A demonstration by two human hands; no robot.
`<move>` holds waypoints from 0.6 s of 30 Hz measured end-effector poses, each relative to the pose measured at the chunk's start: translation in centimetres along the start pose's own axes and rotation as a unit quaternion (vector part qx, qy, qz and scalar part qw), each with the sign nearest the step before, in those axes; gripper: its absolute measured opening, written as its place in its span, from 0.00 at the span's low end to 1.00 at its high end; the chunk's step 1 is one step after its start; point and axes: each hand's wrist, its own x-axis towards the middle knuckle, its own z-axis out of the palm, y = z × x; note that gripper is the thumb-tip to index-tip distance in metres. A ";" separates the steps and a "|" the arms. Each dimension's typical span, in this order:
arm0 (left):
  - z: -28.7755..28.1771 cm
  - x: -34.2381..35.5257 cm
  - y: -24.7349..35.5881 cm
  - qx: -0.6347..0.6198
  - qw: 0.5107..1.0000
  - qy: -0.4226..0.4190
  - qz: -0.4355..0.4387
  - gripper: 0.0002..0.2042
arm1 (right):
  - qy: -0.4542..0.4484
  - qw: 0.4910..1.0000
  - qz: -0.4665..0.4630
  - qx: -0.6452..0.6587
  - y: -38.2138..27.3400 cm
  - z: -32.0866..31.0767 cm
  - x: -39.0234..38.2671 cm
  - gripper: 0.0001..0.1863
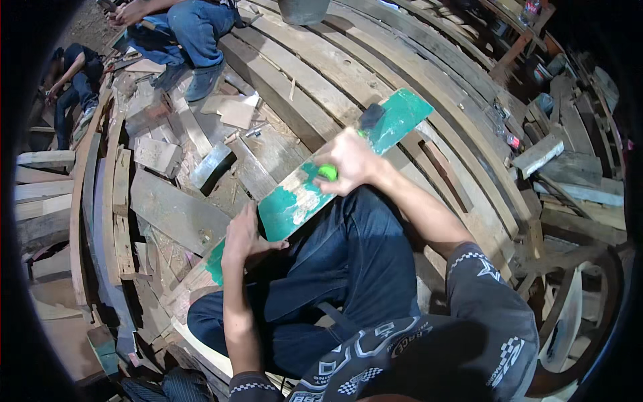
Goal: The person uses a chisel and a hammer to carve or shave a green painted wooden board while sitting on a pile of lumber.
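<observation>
A long board with worn green paint lies slantwise across my lap, its far end up to the right. Bare wood shows through the paint in patches. At the board's near left end, my left hand grips it, thumb along the lower edge. My right hand is closed around the bright green handle of a tool. That tool's dark head is over the board's painted face; I cannot tell its exact kind. Beyond my left hand another green-painted patch of wood shows, partly hidden.
Planks run side by side beneath and beyond me. Wood offcuts and chips litter the left. A grey bucket stands at the top. Two people sit at the upper left, one in blue jeans. A round frame is at right.
</observation>
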 end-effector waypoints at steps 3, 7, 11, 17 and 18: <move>-0.4 -0.3 0.6 -0.003 1.000 -0.007 0.001 0.58 | 0.057 0.993 0.075 -0.067 3.4 -2.3 -0.2 0.18; -0.4 -0.1 0.5 -0.003 1.000 -0.011 0.003 0.56 | 0.015 0.998 -0.044 0.036 0.2 -0.7 0.0 0.18; -0.6 0.2 0.7 -0.012 1.000 0.001 0.013 0.55 | 0.017 0.992 0.106 -0.060 4.4 -2.5 0.0 0.18; -0.8 0.3 0.8 -0.011 1.000 -0.004 0.009 0.54 | 0.000 0.999 0.022 0.048 2.7 -2.7 -0.4 0.17; -0.6 0.2 0.8 -0.018 1.000 0.002 0.016 0.55 | 0.043 0.998 0.016 0.048 2.8 -2.8 0.0 0.18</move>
